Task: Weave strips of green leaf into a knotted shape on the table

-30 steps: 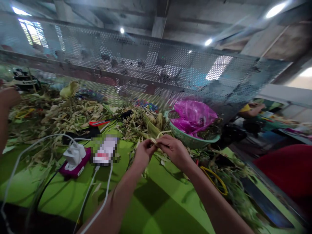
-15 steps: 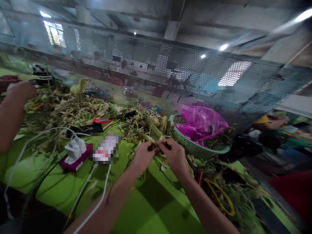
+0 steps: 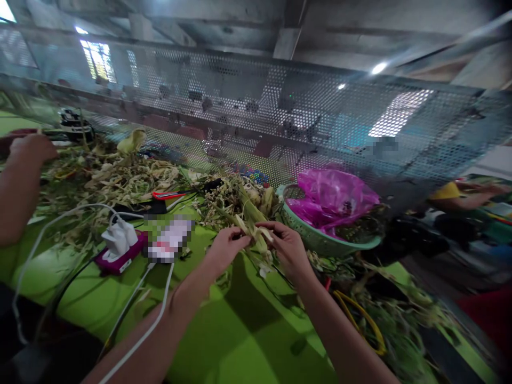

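My left hand point(image 3: 224, 248) and my right hand point(image 3: 287, 249) meet over the green table point(image 3: 248, 341), both pinched on a pale green leafy stalk point(image 3: 253, 230) that lies between them. The stalk runs back into a heap of similar stalks and husks point(image 3: 236, 202). Fingers of both hands are curled tight round its leaves.
A teal basket point(image 3: 320, 240) with a magenta plastic bag point(image 3: 334, 194) stands right of my hands. A power strip with white chargers point(image 3: 120, 248) and cables lies left. Another person's arm point(image 3: 20, 181) works at far left. A perforated metal screen point(image 3: 280, 117) backs the table. A yellow cable point(image 3: 360, 325) lies right.
My hands have stayed together on the stalk, shifting slightly; the pale leaves now show between my fingers. The view has drifted a little to the left.
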Motion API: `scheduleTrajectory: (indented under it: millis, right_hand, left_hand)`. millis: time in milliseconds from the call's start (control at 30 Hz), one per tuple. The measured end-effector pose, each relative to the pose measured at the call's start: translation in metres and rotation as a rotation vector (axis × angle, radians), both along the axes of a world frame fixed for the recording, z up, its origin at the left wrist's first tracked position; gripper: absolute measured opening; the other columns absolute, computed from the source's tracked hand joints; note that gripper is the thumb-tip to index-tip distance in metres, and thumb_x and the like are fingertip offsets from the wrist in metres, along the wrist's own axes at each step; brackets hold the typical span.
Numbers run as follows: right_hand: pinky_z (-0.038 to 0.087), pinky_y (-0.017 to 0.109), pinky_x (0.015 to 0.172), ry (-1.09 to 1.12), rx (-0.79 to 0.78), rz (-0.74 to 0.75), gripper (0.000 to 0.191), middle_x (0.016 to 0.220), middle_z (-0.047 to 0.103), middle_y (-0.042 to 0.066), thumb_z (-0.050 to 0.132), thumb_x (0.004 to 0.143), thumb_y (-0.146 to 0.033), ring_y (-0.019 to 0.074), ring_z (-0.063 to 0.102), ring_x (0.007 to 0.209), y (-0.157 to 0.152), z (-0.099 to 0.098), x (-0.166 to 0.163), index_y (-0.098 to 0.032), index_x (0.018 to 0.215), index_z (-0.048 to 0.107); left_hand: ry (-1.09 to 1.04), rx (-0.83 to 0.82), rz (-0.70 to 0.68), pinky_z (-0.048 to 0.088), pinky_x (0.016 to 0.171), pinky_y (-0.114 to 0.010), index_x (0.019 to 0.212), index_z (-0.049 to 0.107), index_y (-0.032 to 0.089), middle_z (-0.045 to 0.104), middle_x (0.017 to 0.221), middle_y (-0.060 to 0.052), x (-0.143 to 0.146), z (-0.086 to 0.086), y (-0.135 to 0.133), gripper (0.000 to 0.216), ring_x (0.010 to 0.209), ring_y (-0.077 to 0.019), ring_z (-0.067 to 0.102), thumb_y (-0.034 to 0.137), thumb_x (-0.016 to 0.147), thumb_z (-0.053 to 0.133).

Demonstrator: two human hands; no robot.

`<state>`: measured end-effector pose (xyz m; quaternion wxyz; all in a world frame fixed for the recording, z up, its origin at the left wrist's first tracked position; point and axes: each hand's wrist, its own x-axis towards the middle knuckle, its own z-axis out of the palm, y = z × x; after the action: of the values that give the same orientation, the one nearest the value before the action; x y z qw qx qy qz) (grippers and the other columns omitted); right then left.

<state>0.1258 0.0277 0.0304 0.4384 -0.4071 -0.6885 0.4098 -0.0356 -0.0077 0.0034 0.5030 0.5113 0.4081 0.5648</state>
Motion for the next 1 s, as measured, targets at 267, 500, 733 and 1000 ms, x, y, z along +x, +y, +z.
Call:
scheduleTrajectory:
  millis: [267,500,733,1000]
  right_hand:
    - [0.046,0.034,0.087,-0.075,0.169,0.298,0.019,0.105,0.066,0.007,0.058,0.082,-0.022,0.0208,0.060,0.100,0.000,0.017,0.000,-0.024,0.093,0.074]
    - [0.044,0.035,0.090,-0.287,0.225,0.421,0.013,0.116,0.062,0.008,0.064,0.084,-0.031,0.0217,0.057,0.107,-0.002,0.032,0.003,-0.024,0.091,0.073]
    - [0.045,0.030,0.079,-0.321,0.249,0.404,0.012,0.117,0.060,0.008,0.067,0.081,-0.033,0.0202,0.058,0.100,-0.006,0.033,0.001,-0.022,0.083,0.070]
    - [0.039,0.021,0.047,-0.023,-0.127,0.342,0.025,0.073,0.055,-0.003,0.069,0.077,-0.042,0.0079,0.045,0.051,-0.008,0.031,0.000,-0.020,0.082,0.058]
  left_hand:
    - [-0.046,-0.161,0.002,0.039,0.064,-0.023,0.081,0.072,0.010,0.063,0.069,-0.002,-0.002,-0.002,0.003,0.035,0.067,-0.0121,0.052,0.040,0.062,0.075]
    - [0.004,-0.183,0.022,0.031,0.055,-0.022,0.069,0.064,0.012,0.051,0.058,0.004,-0.003,-0.004,0.003,0.031,0.057,-0.0079,0.040,0.039,0.058,0.076]
    - [0.027,-0.173,-0.027,0.032,0.059,-0.023,0.068,0.065,0.011,0.053,0.060,0.003,-0.003,0.000,0.001,0.033,0.060,-0.0086,0.043,0.037,0.055,0.079]
    - [0.028,-0.168,-0.135,0.033,0.044,-0.021,0.076,0.067,0.013,0.058,0.065,0.001,-0.005,0.008,-0.005,0.043,0.045,-0.0056,0.042,0.051,0.058,0.077]
